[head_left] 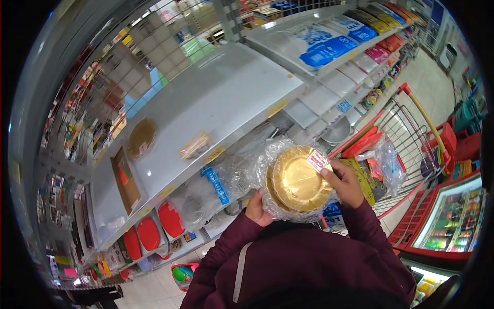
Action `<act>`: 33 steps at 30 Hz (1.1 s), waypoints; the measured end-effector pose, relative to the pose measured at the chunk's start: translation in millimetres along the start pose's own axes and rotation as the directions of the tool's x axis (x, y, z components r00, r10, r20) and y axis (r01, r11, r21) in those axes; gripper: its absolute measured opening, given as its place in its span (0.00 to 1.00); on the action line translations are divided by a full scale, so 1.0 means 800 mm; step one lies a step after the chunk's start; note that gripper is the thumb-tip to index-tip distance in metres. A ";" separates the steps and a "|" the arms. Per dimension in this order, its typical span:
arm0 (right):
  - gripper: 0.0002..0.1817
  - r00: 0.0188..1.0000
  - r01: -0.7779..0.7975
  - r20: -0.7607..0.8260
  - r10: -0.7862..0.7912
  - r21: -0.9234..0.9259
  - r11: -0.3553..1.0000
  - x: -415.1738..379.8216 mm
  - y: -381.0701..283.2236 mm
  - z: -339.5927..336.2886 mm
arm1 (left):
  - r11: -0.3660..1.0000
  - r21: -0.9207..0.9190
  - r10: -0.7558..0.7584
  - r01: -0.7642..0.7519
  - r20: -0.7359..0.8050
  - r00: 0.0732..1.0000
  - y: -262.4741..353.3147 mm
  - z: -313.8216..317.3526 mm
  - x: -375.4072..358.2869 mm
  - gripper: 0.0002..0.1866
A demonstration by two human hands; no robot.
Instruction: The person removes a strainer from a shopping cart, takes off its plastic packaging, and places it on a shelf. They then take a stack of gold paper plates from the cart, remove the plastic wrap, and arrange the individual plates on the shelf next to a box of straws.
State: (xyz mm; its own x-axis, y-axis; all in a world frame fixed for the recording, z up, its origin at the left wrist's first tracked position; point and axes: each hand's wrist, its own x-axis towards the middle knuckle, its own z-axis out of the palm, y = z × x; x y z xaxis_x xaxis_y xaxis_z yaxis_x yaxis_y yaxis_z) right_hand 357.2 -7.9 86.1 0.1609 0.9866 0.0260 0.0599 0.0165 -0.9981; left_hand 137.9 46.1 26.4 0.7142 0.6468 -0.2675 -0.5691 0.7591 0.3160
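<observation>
In front of my chest I hold a pack of gold plates (297,180) with a red-and-white label (318,161). Crinkled clear plastic wrap (260,154) surrounds it. My right hand (347,184) closes on the right edge, thumb on top near the label. At the lower left edge, my left hand (259,209) grips the wrapped side; some of its fingers are hidden beneath. A second gold rim shows under the top plate at the left.
A grey shelf (216,98) at the left bears a round gold pack (142,138), a small wrapped bundle (195,146) and an open carton (125,180). Red plates (170,220) lie below. A shopping cart (411,154) with goods stands right, by a red drinks cooler (447,216).
</observation>
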 end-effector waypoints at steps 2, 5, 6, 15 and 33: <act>0.12 0.999 -0.020 -0.037 0.028 0.181 0.983 -0.002 -0.013 0.016 | 1.000 0.016 0.020 -0.020 -0.005 1.000 0.003 0.001 -0.017 0.32; 0.12 0.999 -0.021 -0.020 0.027 0.224 0.974 -0.002 -0.025 0.035 | 0.999 -0.033 0.018 -0.016 0.047 0.999 0.009 -0.014 -0.037 0.32; 0.12 0.999 -0.023 -0.033 0.033 0.257 0.966 0.000 -0.026 0.043 | 0.998 -0.034 0.052 -0.051 0.042 0.998 0.013 -0.017 -0.041 0.32; 0.11 0.947 -0.192 0.311 0.078 0.354 0.915 0.035 -0.048 0.106 | 0.964 -0.199 0.188 -0.178 0.029 0.982 0.034 -0.058 -0.103 0.31; 0.09 0.894 -0.150 0.441 0.073 0.141 0.979 0.059 -0.009 0.186 | 0.859 -0.050 0.506 -0.509 -0.066 0.860 0.019 -0.080 -0.140 0.29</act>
State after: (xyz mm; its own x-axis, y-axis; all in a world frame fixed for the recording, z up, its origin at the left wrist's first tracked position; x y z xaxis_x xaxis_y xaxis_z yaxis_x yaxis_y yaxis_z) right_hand 218.1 62.7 86.1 -0.2866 0.9551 -0.0748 -0.1045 -0.1088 -0.9886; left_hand 23.1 -10.5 3.2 0.2995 0.9451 -0.1305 -0.8729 0.3266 0.3623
